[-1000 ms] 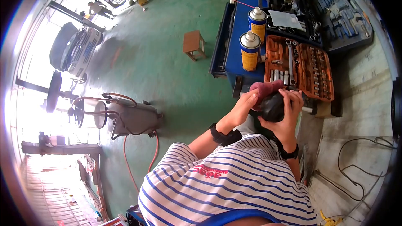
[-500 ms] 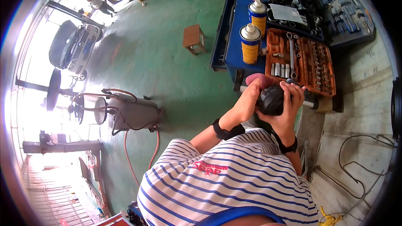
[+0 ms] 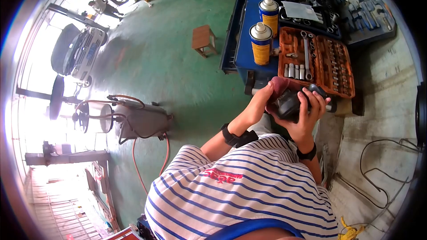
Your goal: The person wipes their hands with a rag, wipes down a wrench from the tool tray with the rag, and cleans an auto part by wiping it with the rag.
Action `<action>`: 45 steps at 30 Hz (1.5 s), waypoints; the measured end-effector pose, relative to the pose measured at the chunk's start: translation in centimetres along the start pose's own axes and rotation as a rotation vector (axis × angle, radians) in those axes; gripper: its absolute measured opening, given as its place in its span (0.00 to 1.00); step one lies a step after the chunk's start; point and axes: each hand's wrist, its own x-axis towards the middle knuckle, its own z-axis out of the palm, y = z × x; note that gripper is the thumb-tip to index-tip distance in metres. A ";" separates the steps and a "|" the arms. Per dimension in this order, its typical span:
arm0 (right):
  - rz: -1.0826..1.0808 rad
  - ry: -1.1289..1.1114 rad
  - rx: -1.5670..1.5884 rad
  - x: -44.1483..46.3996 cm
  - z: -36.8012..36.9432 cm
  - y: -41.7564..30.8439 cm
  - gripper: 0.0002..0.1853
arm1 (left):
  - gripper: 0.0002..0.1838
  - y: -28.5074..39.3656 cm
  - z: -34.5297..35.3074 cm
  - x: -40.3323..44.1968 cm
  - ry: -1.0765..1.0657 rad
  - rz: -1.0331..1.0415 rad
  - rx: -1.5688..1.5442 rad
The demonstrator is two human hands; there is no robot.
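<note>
We hold the black rounded part (image 3: 288, 106) just off the bench's (image 3: 243, 60) near edge, beside the orange socket case (image 3: 289, 46). Our left hand (image 3: 258, 103) pinches the red cloth (image 3: 280, 86) against it; our right hand (image 3: 306, 119) has its fingers curled round it. The part has just tipped, probably bringing another face to the cloth, though the contact is hard to see.

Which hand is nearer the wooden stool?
Left. Both are right of the stool; the left hand, at the red cloth, is nearer; the right hand, on the black part, farther.
</note>
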 end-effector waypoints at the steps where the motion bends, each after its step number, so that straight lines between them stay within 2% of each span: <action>1: 0.022 0.008 0.043 0.4 -0.3 0.0 0.43 | 0.31 -0.1 -0.2 -0.3 0.006 0.002 0.000; 2: 0.020 0.007 0.046 0.8 -0.8 0.1 0.43 | 0.28 -0.3 -0.7 -0.6 0.005 -0.029 0.028; 4: 0.189 -0.078 0.228 1.6 -1.6 0.4 0.44 | 0.25 -0.4 -0.9 -0.6 0.002 -0.057 0.057; 5: 0.189 -0.079 0.230 1.6 -1.6 0.5 0.44 | 0.22 -0.4 -0.9 -0.5 -0.067 0.099 0.207; 7: 0.634 -0.062 0.818 1.4 -1.3 0.5 0.44 | 0.23 1.1 -0.8 -0.5 -0.218 0.244 0.454; 8: 0.857 -0.051 1.110 1.2 -1.2 0.5 0.44 | 0.23 1.5 -0.9 -0.5 -0.216 0.241 0.453; 11: 0.981 -0.066 1.286 0.5 -1.4 1.3 0.40 | 0.17 1.9 -0.9 -0.2 -0.279 0.147 0.510; 12: 1.051 -0.061 1.363 0.5 -1.5 1.3 0.39 | 0.13 1.9 -0.6 0.2 -0.284 0.337 0.571; 13: 1.051 -0.060 1.362 0.5 -1.3 1.3 0.39 | 0.10 1.8 -0.5 0.5 -0.289 0.527 0.629; 17: 1.022 -0.046 1.201 0.3 -0.5 0.9 0.35 | 0.07 1.6 -1.0 0.7 -0.179 0.463 0.840; 18: 0.994 -0.042 1.193 0.2 -0.2 0.8 0.33 | 0.07 1.1 -0.9 1.0 -0.115 0.507 0.786; 20: 0.958 -0.058 1.174 0.4 -0.2 0.5 0.34 | 0.07 1.8 -0.6 0.9 -0.071 0.400 0.801; 23: 0.818 -0.062 0.805 -0.4 0.5 1.3 0.37 | 0.07 -0.5 -1.6 1.6 -0.044 0.319 0.565; 25: 0.592 -0.055 0.603 0.2 0.3 1.3 0.41 | 0.09 -0.7 -1.4 1.5 -0.013 0.322 0.521; 26: 0.601 -0.055 0.594 0.4 0.1 1.4 0.41 | 0.10 -0.6 -1.4 1.3 0.006 0.290 0.525; 28: 0.486 -0.056 0.583 0.9 -0.1 1.7 0.42 | 0.11 0.0 -0.3 0.6 0.065 0.228 0.496; 30: 0.515 -0.114 0.623 0.9 -0.5 1.9 0.43 | 0.12 0.2 -0.3 0.3 0.130 0.168 0.468; 32: 0.676 -0.144 1.053 1.0 -0.5 1.5 0.41 | 0.14 0.5 -1.1 0.5 0.157 -0.014 0.256; 33: 0.681 -0.143 1.050 0.9 -0.3 1.3 0.41 | 0.15 1.0 0.0 0.4 0.235 0.012 0.134; 35: 0.887 -0.020 1.453 0.9 0.1 1.1 0.36 | 0.14 1.1 -0.2 0.3 0.207 0.091 0.108; 38: 1.006 -0.066 1.594 0.6 0.1 1.6 0.37 | 0.13 1.5 -0.8 -0.1 0.175 0.158 0.184; 39: 1.010 -0.063 1.608 0.4 0.0 1.6 0.33 | 0.13 1.7 -0.8 -0.3 0.180 0.184 0.253; 43: 1.004 -0.047 1.660 0.4 0.0 1.9 0.32 | 0.11 2.5 -0.2 -0.4 0.184 0.287 0.246; 45: 1.049 0.010 1.664 0.4 0.0 1.7 0.31 | 0.08 2.8 0.4 -0.6 0.105 0.407 0.412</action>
